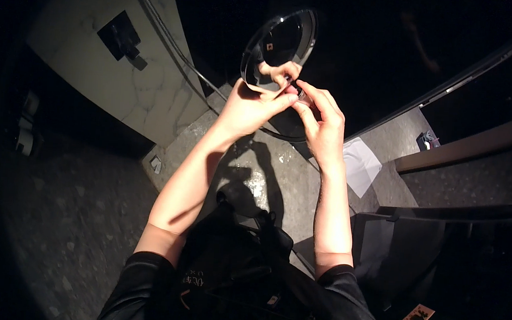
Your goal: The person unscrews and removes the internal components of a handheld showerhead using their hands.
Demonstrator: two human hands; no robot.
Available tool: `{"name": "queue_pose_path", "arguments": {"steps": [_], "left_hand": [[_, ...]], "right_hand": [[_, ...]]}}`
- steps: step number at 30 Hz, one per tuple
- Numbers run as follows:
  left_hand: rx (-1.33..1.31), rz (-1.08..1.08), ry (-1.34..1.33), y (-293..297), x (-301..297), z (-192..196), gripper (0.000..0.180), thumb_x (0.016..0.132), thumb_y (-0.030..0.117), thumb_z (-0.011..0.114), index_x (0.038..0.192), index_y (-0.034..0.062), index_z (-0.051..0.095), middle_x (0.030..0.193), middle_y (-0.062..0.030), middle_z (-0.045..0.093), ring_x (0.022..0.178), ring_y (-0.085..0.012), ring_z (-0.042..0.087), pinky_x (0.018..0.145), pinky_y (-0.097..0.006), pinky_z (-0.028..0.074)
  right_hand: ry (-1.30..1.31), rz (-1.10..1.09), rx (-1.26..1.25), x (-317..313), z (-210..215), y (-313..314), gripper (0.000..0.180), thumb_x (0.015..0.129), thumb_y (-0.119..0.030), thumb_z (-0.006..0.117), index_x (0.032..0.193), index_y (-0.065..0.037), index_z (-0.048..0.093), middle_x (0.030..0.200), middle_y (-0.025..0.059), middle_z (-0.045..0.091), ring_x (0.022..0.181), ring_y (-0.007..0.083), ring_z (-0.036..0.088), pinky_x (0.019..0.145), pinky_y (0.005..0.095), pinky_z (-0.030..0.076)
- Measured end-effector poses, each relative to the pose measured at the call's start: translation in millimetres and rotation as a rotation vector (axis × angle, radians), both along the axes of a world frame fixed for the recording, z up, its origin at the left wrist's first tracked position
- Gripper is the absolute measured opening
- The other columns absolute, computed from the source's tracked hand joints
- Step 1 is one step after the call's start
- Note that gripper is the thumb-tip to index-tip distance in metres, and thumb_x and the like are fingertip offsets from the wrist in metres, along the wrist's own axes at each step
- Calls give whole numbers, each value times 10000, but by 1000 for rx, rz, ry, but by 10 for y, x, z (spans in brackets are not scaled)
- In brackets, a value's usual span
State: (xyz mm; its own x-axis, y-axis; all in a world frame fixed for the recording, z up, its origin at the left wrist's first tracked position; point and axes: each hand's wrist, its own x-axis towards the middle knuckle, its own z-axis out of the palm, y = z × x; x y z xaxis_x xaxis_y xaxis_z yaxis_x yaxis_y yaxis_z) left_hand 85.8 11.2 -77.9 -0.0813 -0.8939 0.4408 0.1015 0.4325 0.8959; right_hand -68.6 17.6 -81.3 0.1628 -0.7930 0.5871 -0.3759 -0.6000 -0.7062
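Observation:
A round, mirror-shiny disc is held up tilted in front of me. Whether it is a mirror or a broad chrome shower head I cannot tell. My left hand is closed at its lower edge, thumb pointing right; its other fingers are partly hidden. Just beside the disc's lower right edge, my right hand has thumb and fingers pinched on a small dark, glossy round piece. Both hands' fingertips meet there and cover most of it. The disc's surface reflects fingers.
A metal hose runs down beside the pale marbled wall panel, which carries a black square fixture. A white sheet lies on the floor at right. A dark rail slants behind it. An orange card is at lower right.

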Motion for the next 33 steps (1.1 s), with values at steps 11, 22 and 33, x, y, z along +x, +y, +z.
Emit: {"name": "queue_pose_path", "arguments": {"steps": [11, 22, 33], "left_hand": [[164, -135, -188, 36, 88, 174, 215, 724, 74, 707, 822, 37, 519, 795, 22, 512, 783, -78, 497, 750, -258, 432], [214, -183, -99, 22, 137, 87, 244, 780, 97, 688, 953, 6, 542, 855, -21, 564, 849, -78, 539, 751, -222, 465], [85, 30, -106, 153, 32, 98, 374, 733, 121, 731, 1070, 5, 617, 1083, -89, 614, 994, -151, 587, 866, -269, 458]], "right_hand": [[39, 118, 56, -65, 38, -17, 290, 756, -32, 657, 1039, 4, 603, 899, 102, 608, 790, 205, 614, 698, 281, 490], [-119, 114, 174, -18, -107, 45, 316, 747, -19, 682, 1046, -8, 581, 931, 92, 626, 825, 154, 606, 734, 264, 488], [-703, 466, 291, 105, -357, 46, 351, 762, 96, 629, 1067, 7, 477, 1078, 79, 498, 1008, 154, 524, 878, 281, 454]]}}
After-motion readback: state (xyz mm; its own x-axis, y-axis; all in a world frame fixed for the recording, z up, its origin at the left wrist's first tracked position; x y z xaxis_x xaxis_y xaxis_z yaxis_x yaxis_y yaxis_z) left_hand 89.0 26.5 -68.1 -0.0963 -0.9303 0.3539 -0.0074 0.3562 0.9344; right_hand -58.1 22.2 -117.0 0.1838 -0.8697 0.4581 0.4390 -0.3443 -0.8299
